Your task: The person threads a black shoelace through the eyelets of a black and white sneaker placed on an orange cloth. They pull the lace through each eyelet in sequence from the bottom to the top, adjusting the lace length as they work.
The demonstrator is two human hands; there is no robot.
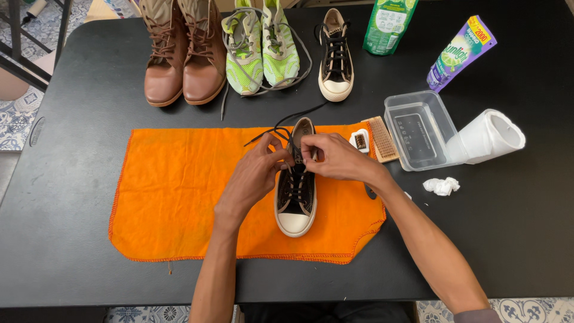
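The black sneaker [295,194] lies on the orange cloth [179,197], its long axis running almost straight toward and away from the person, the white toe cap pointing at the person and the heel opening pointing toward the far edge of the worktop [72,239]. Its black lace [287,122] trails loose from the upper eyelets out past the cloth's far edge. The left hand [257,170] comes in from the sneaker's left side, its fingers [276,146] pinched together on the lace just beside the tongue; the right hand [338,158] comes from the right, its fingers [308,146] closed on the lace at the top eyelets, so both sets of fingertips meet over the upper part of the shoe, with the toe half bare below them. Just right of the right hand lie a small white brush [360,140] and a wooden scrubbing brush [382,139], then a clear plastic tub [418,128], a paper towel roll [487,136] and a crumpled tissue [441,186]. Along the far edge stand brown boots [179,60], green running shoes [262,51], the matching black sneaker [335,57], a green pouch [388,18] and a purple tube [460,52].
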